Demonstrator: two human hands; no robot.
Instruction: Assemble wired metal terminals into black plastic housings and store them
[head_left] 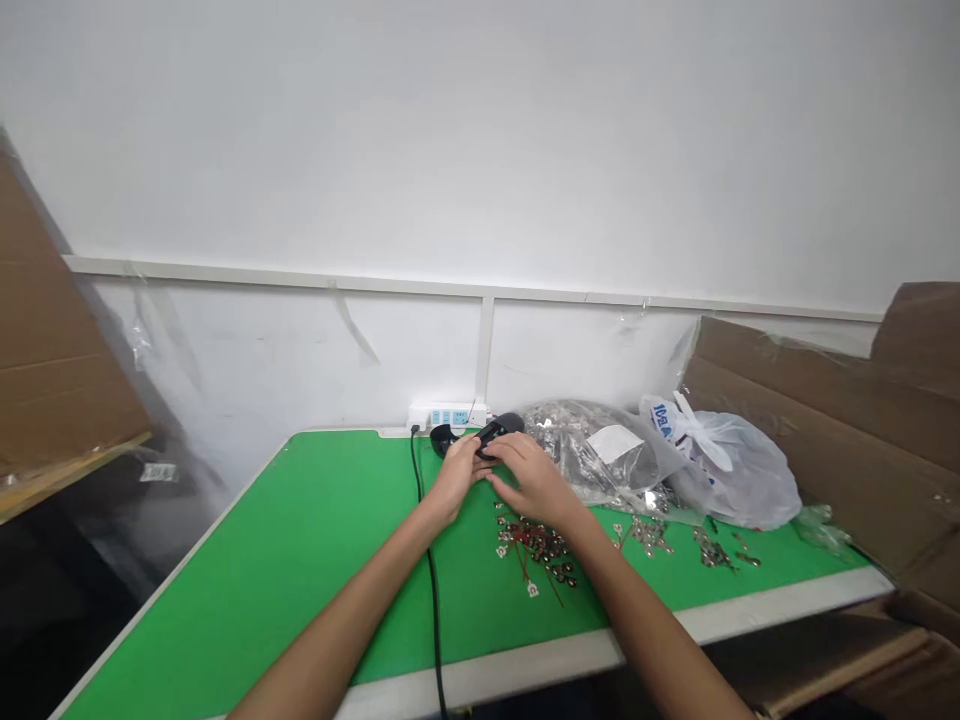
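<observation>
Both my arms reach forward over a green table (300, 560). My left hand (456, 474) and my right hand (529, 478) meet at the far middle of the table, fingers curled around a small black device (496, 430) that sticks out above them. Beside it on the left lies a black round part (442, 438). A black cable (429, 560) runs from there toward me and over the front edge. Under my right wrist lies a heap of small metal parts with red wires (536, 545).
A white power strip (448, 414) sits at the back edge by the wall. Clear bag of metal parts (592, 450) and a white plastic bag (731, 470) lie at the right. More loose metal parts (679, 540) are scattered nearby. Cardboard sheets (840, 420) stand right and left.
</observation>
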